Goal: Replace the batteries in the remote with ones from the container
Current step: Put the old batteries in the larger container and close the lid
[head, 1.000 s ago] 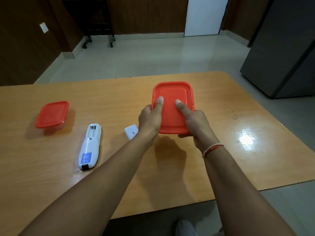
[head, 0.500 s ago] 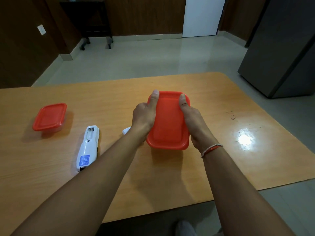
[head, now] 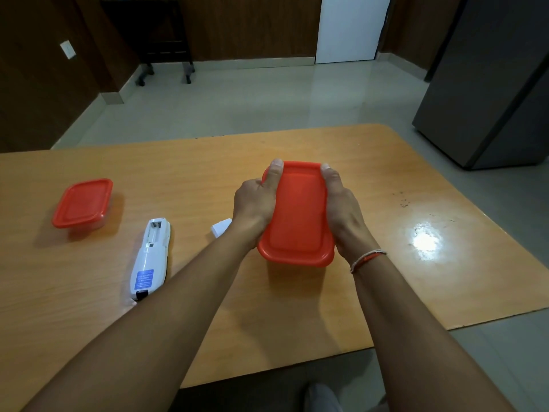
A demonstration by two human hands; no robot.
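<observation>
— What's the biggest thing I'm looking at?

— The wooden desk (head: 89, 292), filling most of my view. Next in size, the red-lidded container (head: 297, 215) at the middle of it, which I hold from both sides.

— How are the hands set?

— My left hand (head: 252, 206) is clamped on the container's left edge, thumb laid along the lid toward the far corner. My right hand (head: 341, 209) grips the right edge the same way, a thread bracelet (head: 367, 258) on its wrist. The lid is on.

— And the remote?

— The white remote (head: 151, 260) lies left of my left forearm, back side up, its battery bay open at the far end. I cannot tell whether cells are inside. A second red-lidded container (head: 83, 203) sits far left, well apart. Smallest, a white battery cover (head: 220, 228) lies just beside my left wrist, partly hidden.
</observation>
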